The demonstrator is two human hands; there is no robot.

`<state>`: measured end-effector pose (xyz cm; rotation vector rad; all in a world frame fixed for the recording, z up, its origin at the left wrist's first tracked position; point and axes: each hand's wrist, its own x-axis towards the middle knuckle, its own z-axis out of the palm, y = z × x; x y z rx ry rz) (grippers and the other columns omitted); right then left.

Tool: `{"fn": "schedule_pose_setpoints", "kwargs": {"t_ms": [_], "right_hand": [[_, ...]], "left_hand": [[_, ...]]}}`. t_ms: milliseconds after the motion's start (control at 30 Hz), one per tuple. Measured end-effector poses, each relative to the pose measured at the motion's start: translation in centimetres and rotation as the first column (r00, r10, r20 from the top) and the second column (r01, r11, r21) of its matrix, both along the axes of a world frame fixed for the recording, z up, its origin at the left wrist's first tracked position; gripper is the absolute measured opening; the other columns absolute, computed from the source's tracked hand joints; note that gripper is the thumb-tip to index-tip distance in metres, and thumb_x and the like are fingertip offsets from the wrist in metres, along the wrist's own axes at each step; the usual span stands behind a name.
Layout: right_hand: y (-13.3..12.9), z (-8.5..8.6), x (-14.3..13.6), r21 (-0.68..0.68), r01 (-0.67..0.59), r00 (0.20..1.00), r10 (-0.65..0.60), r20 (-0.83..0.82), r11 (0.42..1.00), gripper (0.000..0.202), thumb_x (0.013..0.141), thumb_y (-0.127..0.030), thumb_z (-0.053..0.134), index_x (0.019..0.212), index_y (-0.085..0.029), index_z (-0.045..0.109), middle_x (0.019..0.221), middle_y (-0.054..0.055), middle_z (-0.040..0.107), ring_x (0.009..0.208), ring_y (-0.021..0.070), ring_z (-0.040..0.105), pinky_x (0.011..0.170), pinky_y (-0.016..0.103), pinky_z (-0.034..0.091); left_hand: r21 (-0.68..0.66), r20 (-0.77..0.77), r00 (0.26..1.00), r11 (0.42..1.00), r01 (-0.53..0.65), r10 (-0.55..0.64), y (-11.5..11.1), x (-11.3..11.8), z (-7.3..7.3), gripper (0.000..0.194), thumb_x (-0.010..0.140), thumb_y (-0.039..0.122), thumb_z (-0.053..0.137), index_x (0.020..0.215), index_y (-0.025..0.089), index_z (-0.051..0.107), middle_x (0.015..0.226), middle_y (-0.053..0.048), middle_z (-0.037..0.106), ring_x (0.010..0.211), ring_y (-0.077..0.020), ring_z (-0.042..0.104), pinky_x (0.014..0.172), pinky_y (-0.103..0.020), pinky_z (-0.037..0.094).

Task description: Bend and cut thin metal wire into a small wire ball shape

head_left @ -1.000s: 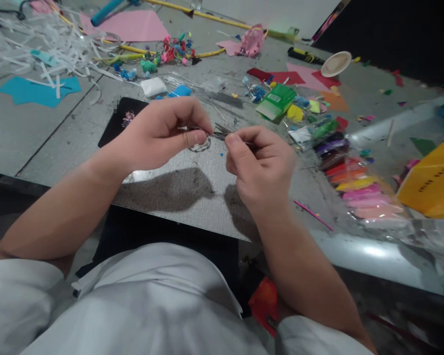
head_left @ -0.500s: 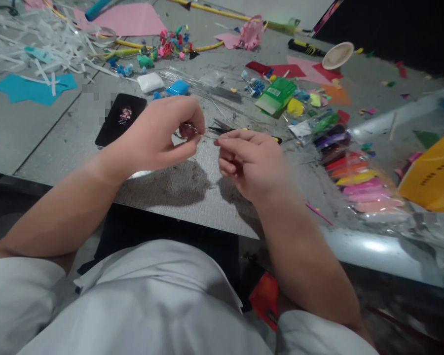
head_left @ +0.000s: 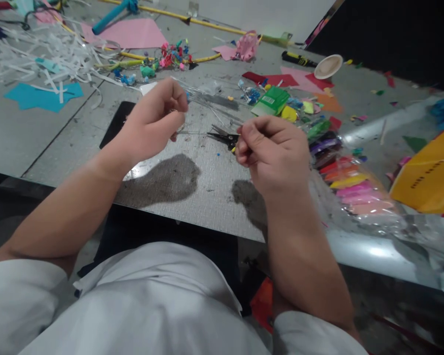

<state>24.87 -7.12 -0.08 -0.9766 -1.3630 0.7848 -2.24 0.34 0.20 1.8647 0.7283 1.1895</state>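
One thin, greyish, nearly straight strand (head_left: 194, 133)

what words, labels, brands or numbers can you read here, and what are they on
No text can be read with certainty.
Yellow packet: a row of dark characters, too blurred to read.
Green packet: a pale patch that looks like a barcode, too small to make out.
Phone: partly hidden by the left hand, nothing legible.

On table (head_left: 210, 190): phone (head_left: 114, 123) left of scissors (head_left: 225, 137), packets (head_left: 355, 190) right, paper strips (head_left: 64, 54) back left.
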Motion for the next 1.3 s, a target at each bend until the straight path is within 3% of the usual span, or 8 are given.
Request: {"fn": "schedule_pose_setpoints", "kwargs": {"t_ms": [167, 400, 567, 700, 833, 1033, 1167, 1300], "right_hand": [[-1.4, 0.0, -2.0, 0.131, -0.011, 0.969, -0.022, 0.247, 0.991, 0.064, 0.112, -0.093, 0.08, 0.097, -0.031, 0.076, 0.065, -0.007, 0.057, 0.053, 0.0142, 0.05, 0.054, 0.035, 0.048], [-1.6, -0.4, -2.5, 0.245, -0.081, 0.909, -0.029, 0.415, 0.966, 0.053, 0.126, -0.078, 0.06, 0.1, -0.032, 0.068, 0.072, -0.007, 0.051, 0.065, 0.0172, 0.057, 0.071, 0.038, 0.054], [-1.4, -0.4, -2.4, 0.253, -0.107, 0.899, -0.015, 0.437, 0.962, 0.044, 0.126, -0.068, 0.062, 0.1, -0.033, 0.063, 0.07, -0.008, 0.049, 0.064, 0.0181, 0.056, 0.071, 0.038, 0.052], [-1.9, 0.4, -2.7, 0.186, -0.135, 0.922, 0.054, 0.383, 0.973, 0.032, 0.122, -0.054, 0.065, 0.1, -0.031, 0.068, 0.074, -0.006, 0.059, 0.064, 0.0168, 0.055, 0.065, 0.035, 0.051], [-2.3, 1.1, -2.7, 0.109, -0.063, 0.945, 0.024, 0.325, 0.992, 0.029, 0.114, -0.053, 0.078, 0.097, -0.03, 0.077, 0.076, -0.004, 0.065, 0.065, 0.0166, 0.057, 0.064, 0.035, 0.053], [-2.3, 0.7, -2.0, 0.138, -0.161, 0.902, 0.089, 0.421, 0.977, 0.017, 0.11, -0.05, 0.082, 0.106, -0.033, 0.084, 0.077, -0.005, 0.072, 0.065, 0.0183, 0.065, 0.071, 0.038, 0.058], [-2.2, -0.1, -1.8, 0.181, -0.103, 0.918, 0.023, 0.397, 0.978, 0.022, 0.113, -0.053, 0.081, 0.129, -0.039, 0.082, 0.072, -0.008, 0.067, 0.061, 0.02, 0.063, 0.075, 0.041, 0.063], [-2.0, -0.4, -1.2, 0.339, -0.107, 0.879, -0.07, 0.472, 0.935, 0.029, 0.121, -0.046, 0.063, 0.125, -0.037, 0.09, 0.083, 0.0, 0.076, 0.071, 0.0226, 0.073, 0.082, 0.045, 0.07]], "left_hand": [[-0.181, -0.086, 0.986, 0.976, 0.123, -0.141, -2.4, 0.8, 1.5, 0.022, 0.114, 0.04, 0.087, 0.107, 0.027, 0.071, 0.091, -0.001, 0.062, 0.084, -0.0191, 0.065, 0.074, -0.034, 0.057], [-0.133, -0.203, 0.959, 0.976, 0.174, -0.199, -2.5, 0.8, 2.1, 0.04, 0.112, 0.05, 0.095, 0.09, 0.024, 0.076, 0.078, 0.0, 0.066, 0.076, -0.018, 0.063, 0.069, -0.033, 0.052], [-0.136, -0.187, 0.962, 0.975, 0.176, -0.2, -2.5, 0.8, 2.2, 0.044, 0.11, 0.056, 0.099, 0.087, 0.023, 0.079, 0.077, -0.001, 0.068, 0.074, -0.0175, 0.063, 0.068, -0.031, 0.052], [-0.186, -0.085, 0.962, 0.953, 0.24, -0.259, -2.5, 0.6, 2.1, 0.058, 0.107, 0.077, 0.099, 0.089, 0.023, 0.085, 0.079, -0.004, 0.072, 0.072, -0.0181, 0.066, 0.066, -0.033, 0.057], [-0.212, -0.028, 0.945, 0.926, 0.313, -0.326, -2.2, 0.3, 2.0, 0.066, 0.1, 0.09, 0.101, 0.094, 0.025, 0.091, 0.083, -0.006, 0.078, 0.07, -0.0175, 0.065, 0.062, -0.033, 0.055], [-0.225, -0.069, 0.925, 0.909, 0.35, -0.374, -1.9, 0.2, 2.2, 0.057, 0.101, 0.076, 0.106, 0.085, 0.024, 0.087, 0.073, -0.006, 0.075, 0.075, -0.0217, 0.076, 0.067, -0.033, 0.063], [-0.273, -0.004, 0.935, 0.9, 0.339, -0.354, -2.1, 0.3, 2.2, 0.055, 0.101, 0.074, 0.106, 0.087, 0.024, 0.087, 0.079, -0.007, 0.079, 0.075, -0.0225, 0.077, 0.069, -0.035, 0.067], [-0.349, 0.107, 0.93, 0.863, 0.366, -0.351, -2.1, 0.0, 2.0, 0.063, 0.093, 0.08, 0.111, 0.084, 0.024, 0.083, 0.087, -0.008, 0.08, 0.071, -0.0188, 0.075, 0.069, -0.035, 0.07]]}}
